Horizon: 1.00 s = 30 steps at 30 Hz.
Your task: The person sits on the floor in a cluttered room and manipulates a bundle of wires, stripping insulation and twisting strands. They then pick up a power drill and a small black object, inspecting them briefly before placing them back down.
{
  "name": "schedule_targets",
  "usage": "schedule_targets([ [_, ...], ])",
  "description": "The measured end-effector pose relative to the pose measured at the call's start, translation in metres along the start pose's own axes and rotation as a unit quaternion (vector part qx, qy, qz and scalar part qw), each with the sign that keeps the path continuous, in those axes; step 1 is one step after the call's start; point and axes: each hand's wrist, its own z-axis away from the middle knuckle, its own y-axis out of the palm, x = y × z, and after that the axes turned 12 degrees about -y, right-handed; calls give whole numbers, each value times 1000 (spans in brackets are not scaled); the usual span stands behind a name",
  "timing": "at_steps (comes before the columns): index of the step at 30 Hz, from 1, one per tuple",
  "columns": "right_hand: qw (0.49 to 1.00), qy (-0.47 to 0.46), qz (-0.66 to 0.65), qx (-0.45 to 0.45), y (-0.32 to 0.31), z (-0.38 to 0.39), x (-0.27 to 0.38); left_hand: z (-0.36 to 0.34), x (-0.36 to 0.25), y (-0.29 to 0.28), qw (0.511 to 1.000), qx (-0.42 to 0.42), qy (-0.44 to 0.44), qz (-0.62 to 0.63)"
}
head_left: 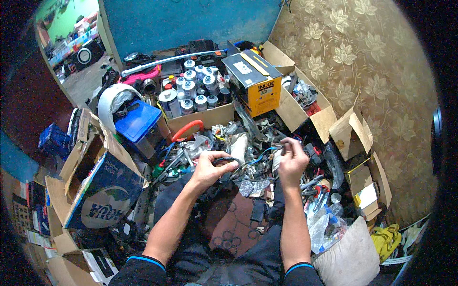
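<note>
My left hand (pixel 208 169) is closed around a bundled black cable (pixel 228 160), thumb pressed along its top. A thin blue wire (pixel 262 156) stretches from near that bundle toward my right hand (pixel 292 164). The fingers of my right hand are pinched together near the wire's far end; the tip they grip is hidden behind them. Both hands are raised in front of me, over a heap of mixed parts (pixel 257 132). Below the wire lies a crumpled clear plastic bag (pixel 253 187).
A carton of spray cans (pixel 189 89) stands ahead, beside a black and orange box (pixel 253 81). At left are a blue-lidded bin (pixel 139 120) and a blue carton (pixel 107 195). A pale cushion (pixel 350 257) and opened cardboard boxes (pixel 350 131) lie at right.
</note>
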Motion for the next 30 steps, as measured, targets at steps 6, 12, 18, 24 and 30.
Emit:
schedule_targets([
  [6, 933, 223, -191, -206, -19, -16, -19, 0, 7, -10, 997, 31, 23, -71],
  [12, 991, 122, -57, 6, -14, -1, -50, -1, 3, -1, 999, 0, 39, -1],
  [18, 976, 75, -89, 184, 14, 14, -16, -10, 21, -3, 998, -24, 49, 20],
  [24, 965, 89, -46, 243, 18, 14, 16, -9, 24, 2, 990, -93, 34, 96],
  [30, 903, 128, -293, 288, 35, 33, 10, -10, 26, 18, 981, -60, 18, 185],
])
